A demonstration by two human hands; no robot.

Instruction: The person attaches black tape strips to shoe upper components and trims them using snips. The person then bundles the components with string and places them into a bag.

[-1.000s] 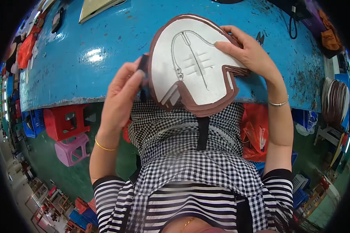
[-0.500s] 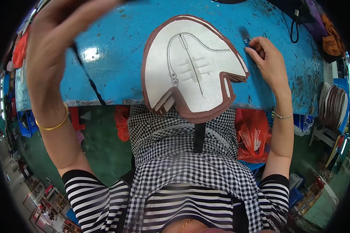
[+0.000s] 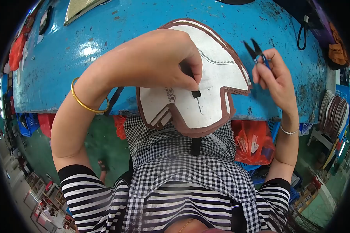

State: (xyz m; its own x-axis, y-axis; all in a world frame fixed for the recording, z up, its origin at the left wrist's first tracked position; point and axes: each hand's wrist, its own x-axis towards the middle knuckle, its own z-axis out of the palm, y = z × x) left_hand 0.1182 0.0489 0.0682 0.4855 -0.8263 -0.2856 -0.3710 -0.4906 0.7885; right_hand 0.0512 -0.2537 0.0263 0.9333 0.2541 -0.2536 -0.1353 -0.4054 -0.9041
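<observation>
A stack of white leather shoe-upper pieces (image 3: pixel 217 75) with brown edges lies on the blue table's near edge, grey zigzag stitching on its top piece. My left hand (image 3: pixel 171 58) is over the stack, thumb and forefinger pinched on a narrow black strip (image 3: pixel 196 94). The strip's end touches or nearly touches the stitched centre line; I cannot tell which. A black band (image 3: pixel 116 99) also shows below my left forearm; whether it joins the strip is hidden. To the stack's right, my right hand (image 3: pixel 275 77) grips thread snips (image 3: pixel 257 53), their dark blades apart and pointing up-left.
The blue table (image 3: pixel 116 35) has worn, stained paint. A phone-like black device (image 3: pixel 45 20) and a framed beige board (image 3: pixel 79 9) are at its far left. A black cord loop (image 3: pixel 301 35) hangs at right. Red plastic bags (image 3: pixel 254 141) hang below the front edge.
My left hand has come down from the upper left onto the stack with the black strip. My right hand has shifted slightly down and right, and the snips now show clearly. The stack sits slightly lower.
</observation>
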